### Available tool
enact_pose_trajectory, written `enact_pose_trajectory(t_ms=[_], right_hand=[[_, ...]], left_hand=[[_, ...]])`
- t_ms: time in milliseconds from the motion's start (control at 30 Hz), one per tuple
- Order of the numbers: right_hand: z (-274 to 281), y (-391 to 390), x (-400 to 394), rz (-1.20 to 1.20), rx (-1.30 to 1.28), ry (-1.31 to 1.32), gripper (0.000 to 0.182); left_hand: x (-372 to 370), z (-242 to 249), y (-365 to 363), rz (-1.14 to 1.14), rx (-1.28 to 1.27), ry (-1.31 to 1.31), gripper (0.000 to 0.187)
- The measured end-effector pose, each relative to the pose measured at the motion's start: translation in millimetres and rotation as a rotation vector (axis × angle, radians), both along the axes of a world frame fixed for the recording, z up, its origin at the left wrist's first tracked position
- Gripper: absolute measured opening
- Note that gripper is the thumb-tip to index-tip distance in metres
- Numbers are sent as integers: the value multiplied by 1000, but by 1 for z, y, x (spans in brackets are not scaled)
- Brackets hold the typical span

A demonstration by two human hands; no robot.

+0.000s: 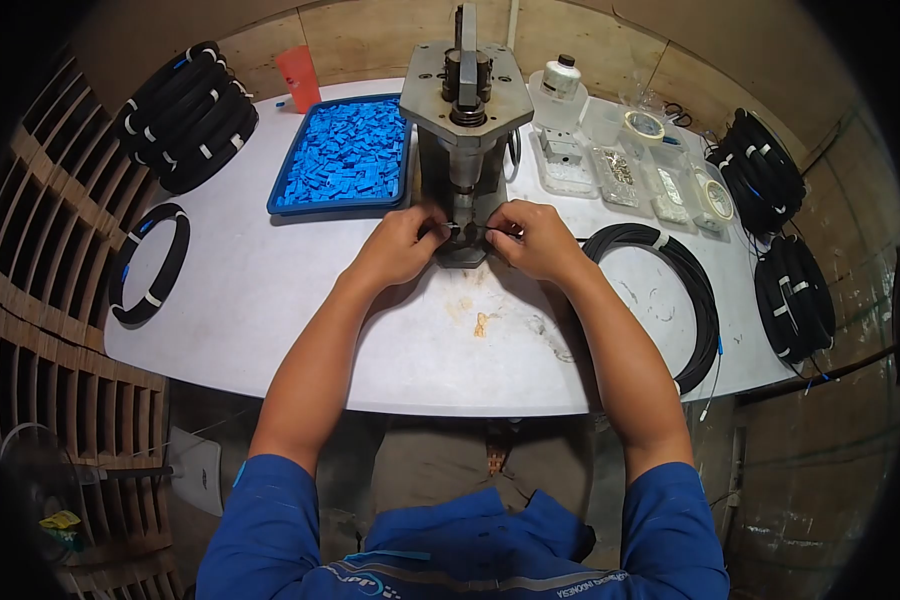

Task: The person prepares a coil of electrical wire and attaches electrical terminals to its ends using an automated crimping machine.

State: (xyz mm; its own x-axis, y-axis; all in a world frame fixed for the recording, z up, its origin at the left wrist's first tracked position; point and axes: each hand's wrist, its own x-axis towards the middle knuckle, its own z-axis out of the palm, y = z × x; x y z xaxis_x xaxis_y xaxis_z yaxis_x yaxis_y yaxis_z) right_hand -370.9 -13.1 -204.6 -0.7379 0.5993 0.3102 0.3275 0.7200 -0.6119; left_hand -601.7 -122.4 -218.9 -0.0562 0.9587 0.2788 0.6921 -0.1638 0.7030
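Observation:
A metal bench press (440,115) stands upright at the back middle of the table, its ram pointing down at a small base (462,256). On the left of that base my left hand (407,243) is closed in a pinch; what its fingertips hold is too small to make out. From the other side my right hand (538,238) pinches a thin black cable, whose end reaches in under the ram. The cable's coil (708,290) lies flat to the right, partly behind my right forearm.
A blue tray (340,208) full of small blue parts sits left of the press, near a red cup (297,78). Black cable coils (185,120) are stacked at left, with more (792,298) at right. Plastic boxes (618,178), tape rolls and a white bottle (561,78) stand back right.

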Motion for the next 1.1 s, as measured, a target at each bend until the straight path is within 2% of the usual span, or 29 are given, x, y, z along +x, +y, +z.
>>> enact_pose_trajectory(t_ms=[1100], right_hand=[[-2,0,-1,-3,-4,38,14]], left_hand=[[0,0,-1,13,-27,-12,24]])
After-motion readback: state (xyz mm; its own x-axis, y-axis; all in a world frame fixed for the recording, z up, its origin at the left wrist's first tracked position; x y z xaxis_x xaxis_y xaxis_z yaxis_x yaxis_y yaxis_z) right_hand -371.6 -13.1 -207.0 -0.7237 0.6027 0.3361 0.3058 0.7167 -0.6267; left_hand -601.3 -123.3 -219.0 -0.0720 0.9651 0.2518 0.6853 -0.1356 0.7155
